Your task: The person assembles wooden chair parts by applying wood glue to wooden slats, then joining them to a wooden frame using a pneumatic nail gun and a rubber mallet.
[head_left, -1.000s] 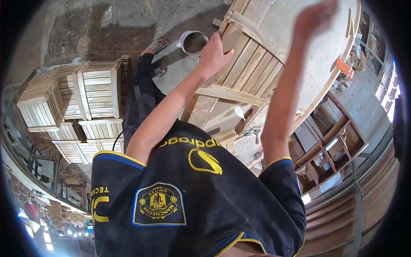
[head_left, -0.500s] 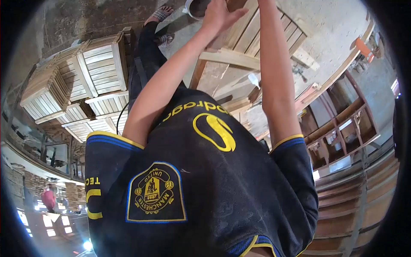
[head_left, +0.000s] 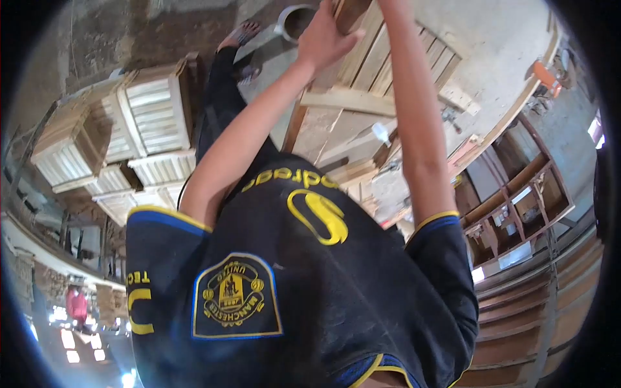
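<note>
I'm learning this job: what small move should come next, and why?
Perhaps steady the brown wooden piece with the left hand: that hand appears to touch it, while the right forearm extends close by, its hand beyond the frame.

My bench: pale, scuffed worktop (head_left: 498,39), wooden strip (head_left: 508,116) along its right edge. Slatted wood panel (head_left: 372,71) lies flat on it in front of me. Nearer me, a white bottle (head_left: 380,132) looks to be on the same top; metal tool (head_left: 451,118) right of the panel, too blurred to name. Orange item (head_left: 546,76) at the right edge, can't tell if on or off. Concrete floor (head_left: 174,29) carries my sandalled feet (head_left: 244,32), a white bucket (head_left: 282,27) close to the bench, and stacked slatted panels (head_left: 155,107) to my left.
</note>
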Motion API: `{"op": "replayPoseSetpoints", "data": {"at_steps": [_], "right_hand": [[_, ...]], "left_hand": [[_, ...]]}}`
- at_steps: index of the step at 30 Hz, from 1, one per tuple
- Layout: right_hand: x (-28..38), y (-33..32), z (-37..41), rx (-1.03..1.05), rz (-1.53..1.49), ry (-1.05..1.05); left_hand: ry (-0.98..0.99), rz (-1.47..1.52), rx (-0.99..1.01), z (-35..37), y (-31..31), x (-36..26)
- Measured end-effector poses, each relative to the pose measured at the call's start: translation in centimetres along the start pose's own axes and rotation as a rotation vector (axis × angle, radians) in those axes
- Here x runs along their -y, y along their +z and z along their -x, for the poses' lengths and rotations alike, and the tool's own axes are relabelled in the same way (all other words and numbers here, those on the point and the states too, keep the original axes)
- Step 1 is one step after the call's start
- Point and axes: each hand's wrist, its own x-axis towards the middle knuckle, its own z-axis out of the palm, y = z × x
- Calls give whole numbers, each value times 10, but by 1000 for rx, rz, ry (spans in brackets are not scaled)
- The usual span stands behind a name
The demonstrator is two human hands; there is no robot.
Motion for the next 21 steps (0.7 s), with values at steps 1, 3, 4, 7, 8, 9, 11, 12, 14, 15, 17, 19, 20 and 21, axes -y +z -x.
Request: {"op": "replayPoseSetpoints", "data": {"at_steps": [1,3,4,7,8,9,11,12,14,15,17,19,20,21], "right_hand": [[-1,-6,-4,-35,18,-29],[-2,-22,-15,-35,-106,73],[4,-39,-23,-44,-101,51],[-1,-80,-60,-354,-153,-192],[-6,-87,-73,-498,-1,-395],[25,-108,-73,-500,-292,-251],[60,-123,-61,-478,-630,-119],[60,-104,-48,-358,-565,108],[51,-48,-8,-230,-501,321],[43,-20,17,-187,-218,175],[35,6,27,-159,43,13],[12,-8,35,4,-217,85],[2,-18,29,-135,-282,75],[2,-38,20,-280,-346,66]], "left_hand": [[19,-28,-13,-2,5,6],[32,105,-36,-3,11,10],[-9,211,-19,-1,11,9],[-108,66,1,0,10,4],[-111,64,-3,1,10,3],[-87,75,-19,2,11,4],[-69,84,-31,3,12,3],[-91,76,-16,4,10,1],[-116,68,-14,5,11,2],[-90,90,-3,11,15,5],[-44,127,-31,11,14,9],[-46,107,-11,16,15,5],[-42,78,-22,12,12,5],[-37,76,-33,8,12,7]]}}
